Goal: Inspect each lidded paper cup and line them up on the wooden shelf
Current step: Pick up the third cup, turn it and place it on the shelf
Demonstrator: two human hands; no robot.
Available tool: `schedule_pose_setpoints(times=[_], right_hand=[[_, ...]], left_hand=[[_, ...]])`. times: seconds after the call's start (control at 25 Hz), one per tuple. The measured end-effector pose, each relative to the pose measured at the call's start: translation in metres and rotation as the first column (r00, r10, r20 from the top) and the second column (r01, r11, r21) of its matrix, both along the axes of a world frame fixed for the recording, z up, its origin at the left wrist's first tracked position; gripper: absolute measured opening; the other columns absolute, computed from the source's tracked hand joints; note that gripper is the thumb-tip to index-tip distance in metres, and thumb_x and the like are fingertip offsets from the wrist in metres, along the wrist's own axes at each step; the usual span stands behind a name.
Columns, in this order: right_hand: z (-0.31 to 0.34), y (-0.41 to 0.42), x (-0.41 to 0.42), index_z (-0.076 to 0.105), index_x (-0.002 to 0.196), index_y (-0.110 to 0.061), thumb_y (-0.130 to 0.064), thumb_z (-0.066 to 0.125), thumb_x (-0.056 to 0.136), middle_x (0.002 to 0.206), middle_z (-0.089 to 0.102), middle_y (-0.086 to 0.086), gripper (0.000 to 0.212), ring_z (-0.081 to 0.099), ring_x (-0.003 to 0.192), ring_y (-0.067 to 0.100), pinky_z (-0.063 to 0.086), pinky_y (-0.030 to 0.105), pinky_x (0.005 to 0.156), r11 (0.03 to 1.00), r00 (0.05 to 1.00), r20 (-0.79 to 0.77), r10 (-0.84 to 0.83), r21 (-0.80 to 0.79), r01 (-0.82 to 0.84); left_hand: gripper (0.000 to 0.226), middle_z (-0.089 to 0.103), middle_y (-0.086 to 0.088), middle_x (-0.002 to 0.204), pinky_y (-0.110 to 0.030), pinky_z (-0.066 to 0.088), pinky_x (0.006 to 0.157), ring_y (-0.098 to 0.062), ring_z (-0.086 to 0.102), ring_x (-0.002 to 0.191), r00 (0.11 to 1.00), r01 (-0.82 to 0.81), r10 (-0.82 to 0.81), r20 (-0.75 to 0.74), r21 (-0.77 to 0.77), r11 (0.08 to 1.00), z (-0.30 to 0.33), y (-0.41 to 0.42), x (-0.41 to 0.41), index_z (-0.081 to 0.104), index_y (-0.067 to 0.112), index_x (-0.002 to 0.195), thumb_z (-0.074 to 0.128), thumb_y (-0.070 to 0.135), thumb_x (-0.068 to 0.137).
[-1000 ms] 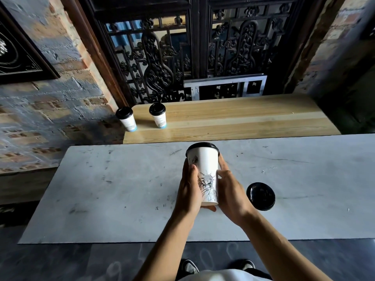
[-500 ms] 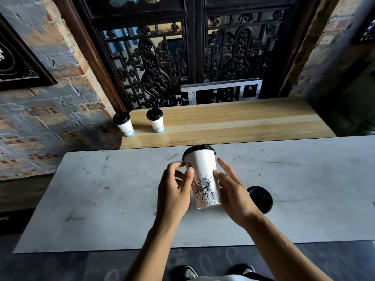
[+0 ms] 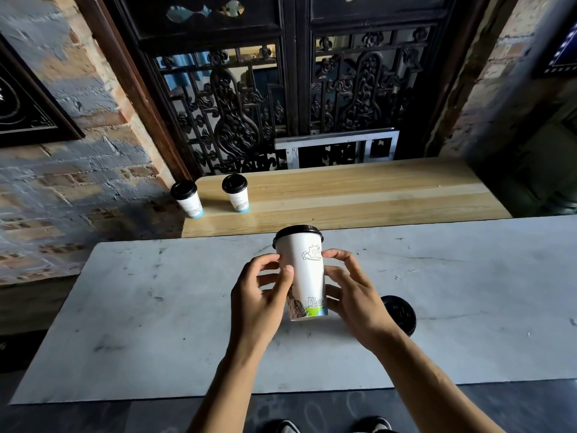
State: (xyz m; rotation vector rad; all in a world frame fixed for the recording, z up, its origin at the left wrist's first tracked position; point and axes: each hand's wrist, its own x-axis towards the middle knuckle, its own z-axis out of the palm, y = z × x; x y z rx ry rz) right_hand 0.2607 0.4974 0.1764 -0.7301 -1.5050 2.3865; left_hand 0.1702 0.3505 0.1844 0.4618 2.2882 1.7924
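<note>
A white paper cup (image 3: 305, 273) with a black lid and line drawings is held upright above the white table (image 3: 156, 307). My left hand (image 3: 260, 303) grips its left side with thumb and fingers. My right hand (image 3: 356, 298) holds its right side and lower edge. Two more lidded cups (image 3: 187, 200) (image 3: 237, 193) stand side by side at the left end of the wooden shelf (image 3: 359, 198) beyond the table.
Another black-lidded cup (image 3: 401, 314) stands on the table just right of my right hand, partly hidden by it. A dark carved screen and brick walls rise behind the shelf. My shoes show below the table's near edge.
The cup has been turned in my hands, so a different drawing faces me. My left hand briefly loosened and now grips it again. The view has tilted up slightly.
</note>
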Motion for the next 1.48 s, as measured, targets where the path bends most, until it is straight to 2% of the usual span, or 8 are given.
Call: schedule_pose_setpoints(times=[0.2, 0.32, 0.56, 0.76, 0.92, 1.04, 1.2, 1.48], right_hand=[[-0.01, 0.002, -0.003, 0.052, 0.133, -0.018, -0.007, 0.052, 0.104, 0.109, 0.073, 0.01, 0.031, 0.07, 0.086, 0.018, 0.058, 0.033, 0.073, 0.999, 0.999, 0.029, -0.029, -0.021, 0.03], [-0.016, 0.005, -0.003, 0.054, 0.141, -0.013, -0.015, 0.063, 0.095, 0.114, 0.075, 0.009, 0.047, 0.071, 0.097, 0.019, 0.057, 0.035, 0.08, 0.997, 1.0, -0.014, -0.006, -0.081, 0.005], [-0.012, 0.007, -0.002, 0.074, 0.121, -0.005, -0.019, 0.06, 0.093, 0.115, 0.077, 0.013, 0.034, 0.071, 0.102, 0.018, 0.056, 0.031, 0.085, 0.996, 0.992, -0.1, 0.083, -0.026, -0.086], [-0.018, 0.012, -0.004, 0.075, 0.115, -0.012, -0.005, 0.042, 0.104, 0.106, 0.078, 0.007, 0.036, 0.067, 0.09, 0.023, 0.053, 0.031, 0.076, 0.987, 0.998, -0.012, -0.07, -0.146, 0.067], [-0.016, 0.014, -0.001, 0.069, 0.121, -0.013, 0.002, 0.05, 0.1, 0.113, 0.078, 0.007, 0.032, 0.072, 0.097, 0.021, 0.055, 0.038, 0.086, 0.992, 0.999, -0.025, -0.036, -0.119, 0.033], [-0.02, 0.015, 0.0, 0.063, 0.126, -0.011, -0.005, 0.062, 0.089, 0.124, 0.071, 0.012, 0.038, 0.069, 0.103, 0.024, 0.055, 0.042, 0.088, 0.988, 0.997, -0.06, -0.048, -0.147, 0.039], [-0.025, 0.021, -0.001, 0.053, 0.141, -0.014, -0.011, 0.067, 0.082, 0.137, 0.065, 0.014, 0.06, 0.064, 0.114, 0.028, 0.052, 0.047, 0.098, 0.978, 0.996, -0.044, -0.079, -0.194, 0.069], [-0.021, 0.016, 0.005, 0.068, 0.127, -0.007, -0.026, 0.06, 0.093, 0.12, 0.071, 0.028, 0.04, 0.07, 0.102, 0.039, 0.054, 0.052, 0.095, 0.98, 0.996, -0.017, 0.091, -0.178, -0.092]], left_hand=[[0.029, 0.076, 0.015, 0.106, -0.046, 0.063, 0.086, -0.012, 0.076, 0.093, 0.998, -0.006, 0.006, 0.06, -0.002, 1.0, -0.002, -0.001, 0.0, 0.069, 0.034, 0.107, 0.07, 0.045, 0.081], [0.019, 0.076, 0.008, 0.108, -0.047, 0.063, 0.089, -0.016, 0.074, 0.1, 1.0, 0.016, -0.016, 0.014, -0.003, 1.0, -0.005, -0.003, -0.002, 0.073, 0.03, 0.109, 0.069, 0.021, 0.093], [0.04, 0.066, -0.001, 0.102, -0.028, 0.063, 0.08, -0.012, 0.069, 0.093, 0.986, 0.071, -0.073, -0.152, -0.021, 0.997, -0.003, -0.007, -0.004, 0.079, 0.022, 0.104, 0.064, -0.012, 0.09], [0.022, 0.076, -0.001, 0.103, -0.037, 0.065, 0.081, -0.013, 0.073, 0.09, 0.998, 0.023, -0.021, -0.061, 0.029, 0.999, -0.009, -0.003, -0.003, 0.079, 0.02, 0.102, 0.068, 0.003, 0.093], [0.01, 0.079, 0.004, 0.101, -0.038, 0.064, 0.086, -0.009, 0.074, 0.094, 0.999, 0.016, -0.017, 0.031, 0.048, 0.999, -0.009, 0.0, 0.001, 0.074, 0.022, 0.101, 0.074, 0.02, 0.092], [0.011, 0.08, 0.01, 0.101, -0.031, 0.063, 0.087, -0.005, 0.075, 0.097, 0.997, 0.043, -0.045, 0.057, 0.039, 0.998, -0.007, 0.002, 0.004, 0.073, 0.027, 0.102, 0.073, 0.021, 0.093], [0.019, 0.081, 0.008, 0.102, -0.04, 0.061, 0.093, -0.007, 0.076, 0.097, 0.99, 0.09, -0.094, 0.108, 0.04, 0.995, -0.011, 0.003, 0.004, 0.076, 0.02, 0.11, 0.07, 0.029, 0.094], [0.021, 0.079, 0.006, 0.107, -0.05, 0.061, 0.092, -0.013, 0.075, 0.098, 0.995, 0.055, -0.056, 0.079, 0.023, 0.998, -0.015, 0.005, 0.001, 0.076, 0.026, 0.113, 0.068, 0.027, 0.094]])
